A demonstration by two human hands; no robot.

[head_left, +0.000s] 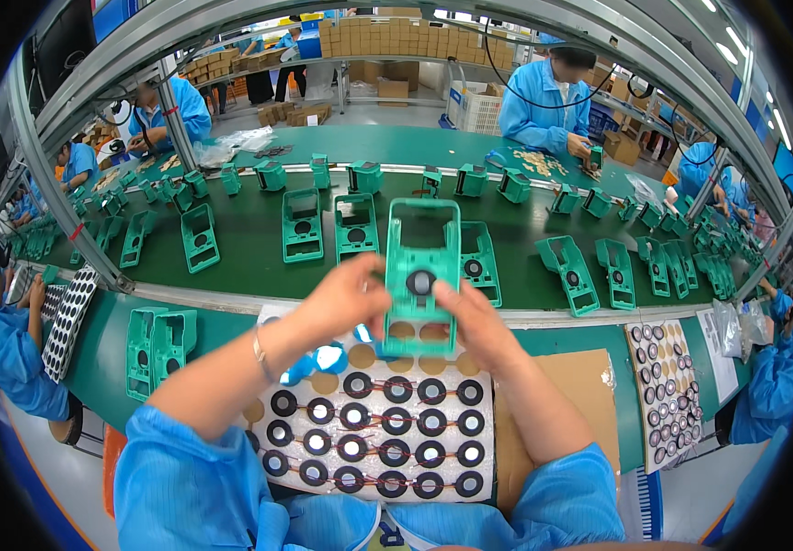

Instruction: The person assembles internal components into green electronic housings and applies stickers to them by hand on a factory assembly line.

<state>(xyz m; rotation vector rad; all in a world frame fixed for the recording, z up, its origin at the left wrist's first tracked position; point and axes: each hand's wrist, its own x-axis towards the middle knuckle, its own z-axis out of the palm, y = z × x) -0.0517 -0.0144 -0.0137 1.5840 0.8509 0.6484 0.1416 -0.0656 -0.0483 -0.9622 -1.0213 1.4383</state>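
A green plastic housing [424, 241] with a large rectangular opening stands upright before me. A round black speaker [420, 283] sits at its middle. My right hand [479, 321] grips the housing's lower right side, its thumb against the speaker. Close to the housing's left edge, my left hand [351, 298] has its fingers curled together; whatever is between them is hidden. Below both hands lies a white foam sheet [452, 407] with rows of black round speakers [397, 421] on red wires. Shiny blue film pieces [330, 356] lie by my left forearm.
A dark green conveyor belt [249, 275] crosses ahead, carrying several green housings [303, 225]. Two more housings [139, 354] stand on the bench at left. Flat cardboard [562, 395] lies under my right forearm. Co-workers [543, 106] sit across the belt and at both sides.
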